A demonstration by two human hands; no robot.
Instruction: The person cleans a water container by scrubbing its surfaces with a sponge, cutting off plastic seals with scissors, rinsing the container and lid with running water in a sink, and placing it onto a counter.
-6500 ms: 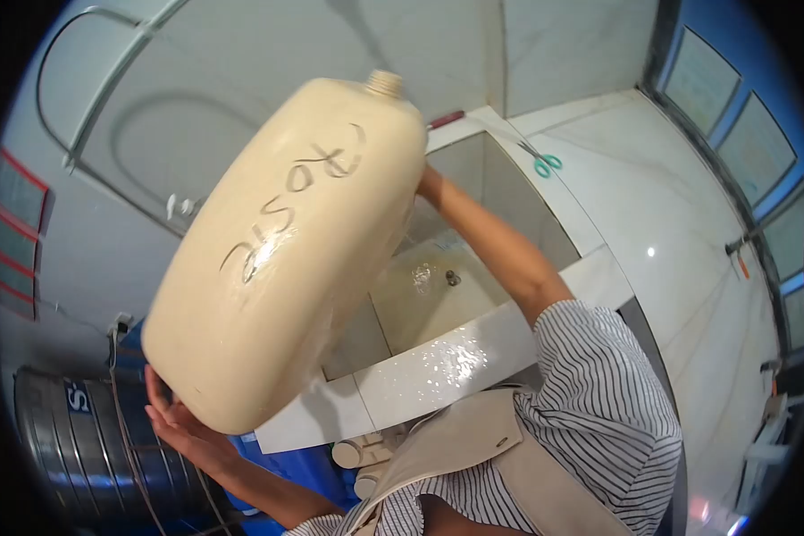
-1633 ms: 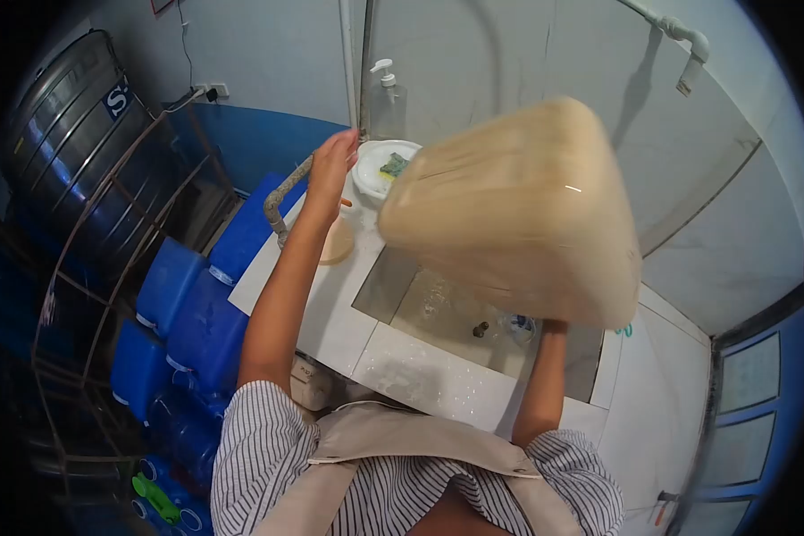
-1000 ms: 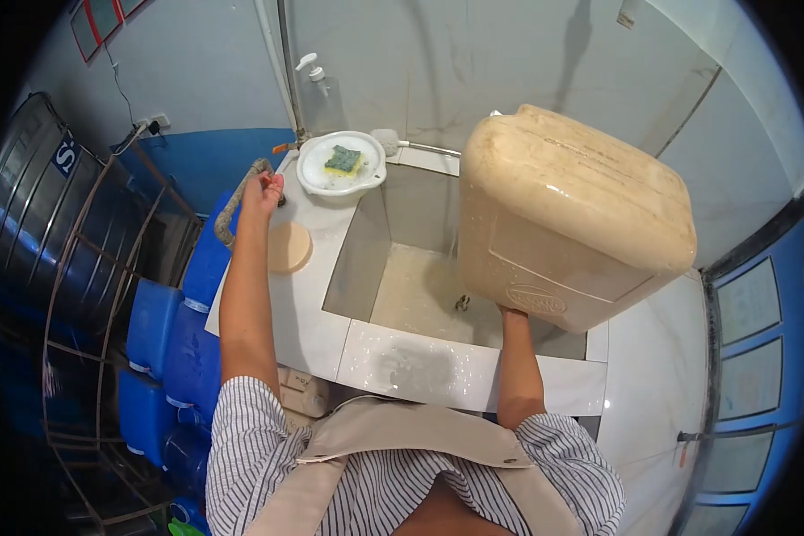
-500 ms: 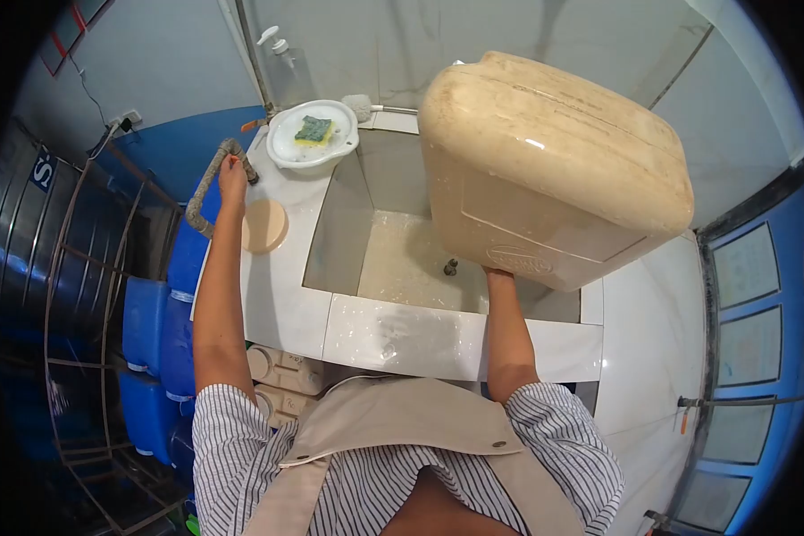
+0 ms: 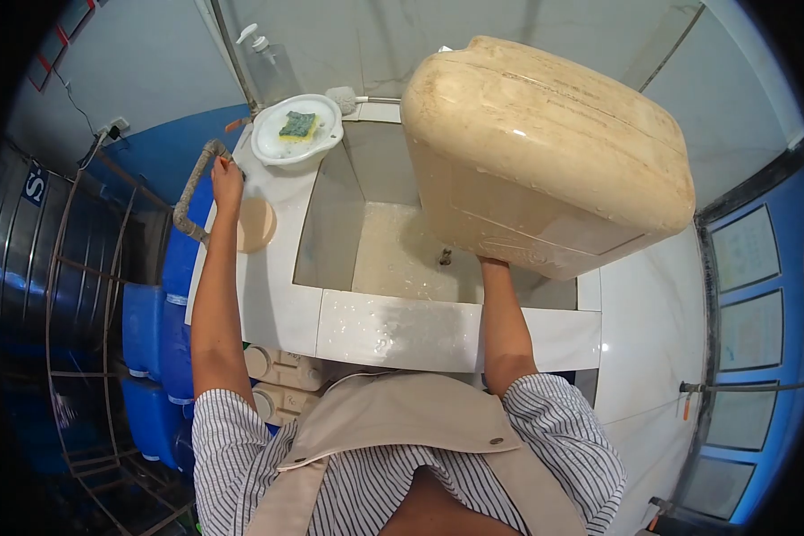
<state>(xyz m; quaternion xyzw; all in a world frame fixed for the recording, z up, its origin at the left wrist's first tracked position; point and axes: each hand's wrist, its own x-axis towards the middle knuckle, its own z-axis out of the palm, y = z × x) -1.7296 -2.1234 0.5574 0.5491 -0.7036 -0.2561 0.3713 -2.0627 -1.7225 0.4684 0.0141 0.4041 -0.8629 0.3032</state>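
A large cream jerrycan (image 5: 545,152), wet and stained, is held tilted above the sink (image 5: 389,255). My right hand (image 5: 494,263) is under its lower side; the fingers are mostly hidden behind the can. My left hand (image 5: 228,183) is closed at the top of a bent grey-brown pipe (image 5: 188,198) on the left of the counter. A small orange bit, like a tap handle, shows at its fingertips. A round cream lid (image 5: 256,224) lies beside my left wrist.
A white basin (image 5: 281,154) carries a green-and-yellow sponge (image 5: 298,126). Behind it are a pump bottle (image 5: 271,70) and a white brush (image 5: 341,98). Blue jerrycans (image 5: 143,326) and a metal rack (image 5: 54,295) stand left. More cream jerrycans (image 5: 286,368) sit under the counter.
The view has shifted slightly, so the counter and basin sit further left and higher. The jerrycan has turned a little, and its embossed mark shows less. Both hands keep their places on things.
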